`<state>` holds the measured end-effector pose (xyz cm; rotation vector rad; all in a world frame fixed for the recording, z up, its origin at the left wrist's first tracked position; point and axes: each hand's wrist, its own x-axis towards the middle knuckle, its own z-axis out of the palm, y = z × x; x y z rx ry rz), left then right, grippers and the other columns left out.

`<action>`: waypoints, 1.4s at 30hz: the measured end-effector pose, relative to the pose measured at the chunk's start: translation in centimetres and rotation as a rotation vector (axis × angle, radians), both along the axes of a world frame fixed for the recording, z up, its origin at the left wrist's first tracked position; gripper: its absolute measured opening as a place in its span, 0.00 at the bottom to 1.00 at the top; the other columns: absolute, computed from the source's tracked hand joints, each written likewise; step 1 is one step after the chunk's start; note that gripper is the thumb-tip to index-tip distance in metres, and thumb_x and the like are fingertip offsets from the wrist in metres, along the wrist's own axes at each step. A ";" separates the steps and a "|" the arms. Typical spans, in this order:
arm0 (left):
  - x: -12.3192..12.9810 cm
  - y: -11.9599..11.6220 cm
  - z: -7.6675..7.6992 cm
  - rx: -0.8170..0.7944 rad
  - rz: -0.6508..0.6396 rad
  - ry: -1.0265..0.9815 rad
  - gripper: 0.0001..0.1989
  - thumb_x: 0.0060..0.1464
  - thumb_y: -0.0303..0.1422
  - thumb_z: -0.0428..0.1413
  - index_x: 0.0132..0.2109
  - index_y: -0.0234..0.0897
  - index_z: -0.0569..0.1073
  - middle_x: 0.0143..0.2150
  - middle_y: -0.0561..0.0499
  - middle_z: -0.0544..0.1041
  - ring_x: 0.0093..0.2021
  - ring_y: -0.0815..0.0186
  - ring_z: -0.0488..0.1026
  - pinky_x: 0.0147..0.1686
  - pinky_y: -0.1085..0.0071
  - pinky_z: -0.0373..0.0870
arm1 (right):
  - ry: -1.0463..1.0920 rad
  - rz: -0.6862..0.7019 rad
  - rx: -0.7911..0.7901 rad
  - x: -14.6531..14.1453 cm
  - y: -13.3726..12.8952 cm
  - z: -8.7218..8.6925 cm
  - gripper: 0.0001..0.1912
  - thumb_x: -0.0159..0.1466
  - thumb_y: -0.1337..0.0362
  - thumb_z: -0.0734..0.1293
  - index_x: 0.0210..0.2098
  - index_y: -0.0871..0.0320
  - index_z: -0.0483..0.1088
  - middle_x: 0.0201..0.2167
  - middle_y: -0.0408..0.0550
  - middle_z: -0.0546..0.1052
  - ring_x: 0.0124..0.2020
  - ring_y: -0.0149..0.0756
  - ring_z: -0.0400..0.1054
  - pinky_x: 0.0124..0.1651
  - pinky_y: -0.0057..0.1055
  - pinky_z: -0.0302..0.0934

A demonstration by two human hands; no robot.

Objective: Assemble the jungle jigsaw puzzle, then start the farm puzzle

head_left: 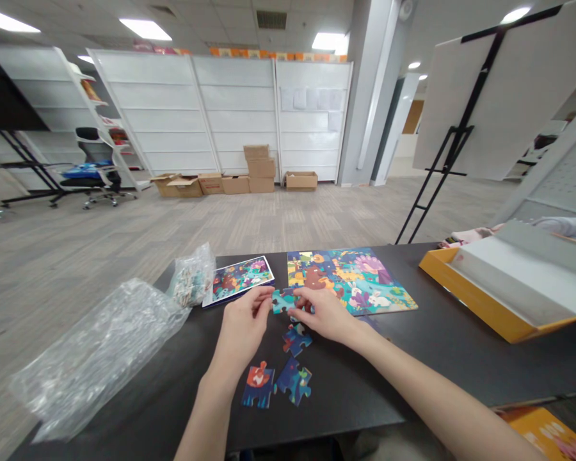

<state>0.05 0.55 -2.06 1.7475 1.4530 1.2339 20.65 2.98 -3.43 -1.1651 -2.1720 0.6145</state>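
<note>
Between my hands is a teal jigsaw puzzle piece (283, 301), raised a little toward me. My left hand (244, 323) pinches its left edge with thumb and fingertips. On its right side, my right hand (327, 314) closes its fingers, which partly cover that edge. Just below lies a dark blue and red puzzle piece (296, 339). Nearer me are a blue piece with a red animal (258, 384) and another dark blue piece (295, 381). Behind my right hand, a colourful animal puzzle (365, 282) lies flat, its lower left partly hidden by the hand.
A picture card (240, 280) lies at the back left, beside a clear bag with small contents (192, 278). Crumpled clear plastic wrap (105, 352) covers the left table edge. An open yellow box (489, 301) stands at right. The table (355, 397) is black.
</note>
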 end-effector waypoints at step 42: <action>-4.3 0.2 0.7 -0.139 -0.015 0.238 0.06 0.58 0.29 0.52 0.40 0.38 0.73 0.34 0.49 0.79 0.36 0.62 0.79 0.40 0.66 0.74 | -0.139 0.309 -0.012 2.0 0.0 2.3 0.08 0.65 0.60 0.71 0.42 0.56 0.79 0.39 0.48 0.80 0.37 0.36 0.73 0.42 0.31 0.63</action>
